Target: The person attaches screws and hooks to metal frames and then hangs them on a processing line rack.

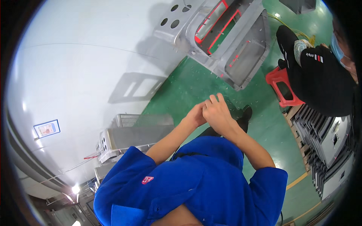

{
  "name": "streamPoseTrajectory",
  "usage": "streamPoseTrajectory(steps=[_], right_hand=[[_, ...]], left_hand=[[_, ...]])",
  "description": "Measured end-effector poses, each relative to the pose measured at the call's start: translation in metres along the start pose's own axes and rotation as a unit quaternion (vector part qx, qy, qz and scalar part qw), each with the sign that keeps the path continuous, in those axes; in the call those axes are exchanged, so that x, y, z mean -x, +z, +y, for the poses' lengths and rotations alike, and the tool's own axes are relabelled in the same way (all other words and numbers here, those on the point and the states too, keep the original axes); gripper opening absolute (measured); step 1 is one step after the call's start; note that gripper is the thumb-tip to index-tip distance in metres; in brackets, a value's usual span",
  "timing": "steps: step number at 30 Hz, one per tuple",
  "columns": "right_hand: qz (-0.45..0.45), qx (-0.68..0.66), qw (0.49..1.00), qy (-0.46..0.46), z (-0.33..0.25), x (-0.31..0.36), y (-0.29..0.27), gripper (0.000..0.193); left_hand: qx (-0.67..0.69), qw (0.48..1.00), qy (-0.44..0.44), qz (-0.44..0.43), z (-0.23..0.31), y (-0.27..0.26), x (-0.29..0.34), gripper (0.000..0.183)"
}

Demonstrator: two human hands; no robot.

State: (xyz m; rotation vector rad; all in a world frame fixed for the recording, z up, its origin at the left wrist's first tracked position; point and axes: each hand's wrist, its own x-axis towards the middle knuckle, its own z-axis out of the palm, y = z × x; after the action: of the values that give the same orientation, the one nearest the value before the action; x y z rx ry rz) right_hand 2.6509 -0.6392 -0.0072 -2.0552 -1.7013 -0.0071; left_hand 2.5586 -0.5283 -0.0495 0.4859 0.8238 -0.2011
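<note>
In front of my body my two hands meet. My left hand [196, 114] is closed, its fingertips bent in against the other hand. My right hand [217, 112] overlaps it from the right, fingers curled and back of the hand upward. Whatever may be between the fingers is hidden. Just beyond them stands a large grey moulded panel frame [220, 62] with rectangular openings. Red strips [227, 28] line the edges of some openings. Neither hand touches the frame.
A person in black [320, 75] is at the right by a red plastic stool [283, 87]. Stacked grey panels [320, 137] stand on a wooden pallet below. Grey housings [139, 132] sit left along the white wall [83, 67]. The green floor [177, 84] has scattered shavings.
</note>
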Motion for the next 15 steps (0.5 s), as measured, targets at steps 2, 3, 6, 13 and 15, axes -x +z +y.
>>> streamPoseTrajectory(steps=[2, 3, 6, 13, 15], right_hand=[[-0.01, -0.004, 1.0, -0.004, -0.008, 0.0, -0.003, 0.012], [-0.01, -0.008, 1.0, -0.009, -0.011, -0.001, -0.004, 0.011], [0.039, -0.056, 0.998, -0.01, -0.016, 0.001, 0.002, 0.009], [0.297, -0.335, 0.884, 0.129, -0.009, 0.003, 0.018, 0.007], [0.33, -0.498, 0.751, 0.279, 0.006, 0.008, 0.031, 0.011]], left_hand=[[-0.012, 1.0, 0.004, -0.026, 0.002, -0.002, 0.009, 0.026], [-0.021, 0.999, 0.011, -0.035, 0.005, -0.002, 0.014, 0.026], [-0.013, 0.998, 0.011, -0.066, 0.006, -0.024, 0.013, 0.026], [-0.053, 0.997, 0.056, -0.004, 0.028, -0.016, 0.007, 0.021], [0.003, 0.995, 0.056, -0.088, 0.056, -0.02, -0.005, 0.018]])
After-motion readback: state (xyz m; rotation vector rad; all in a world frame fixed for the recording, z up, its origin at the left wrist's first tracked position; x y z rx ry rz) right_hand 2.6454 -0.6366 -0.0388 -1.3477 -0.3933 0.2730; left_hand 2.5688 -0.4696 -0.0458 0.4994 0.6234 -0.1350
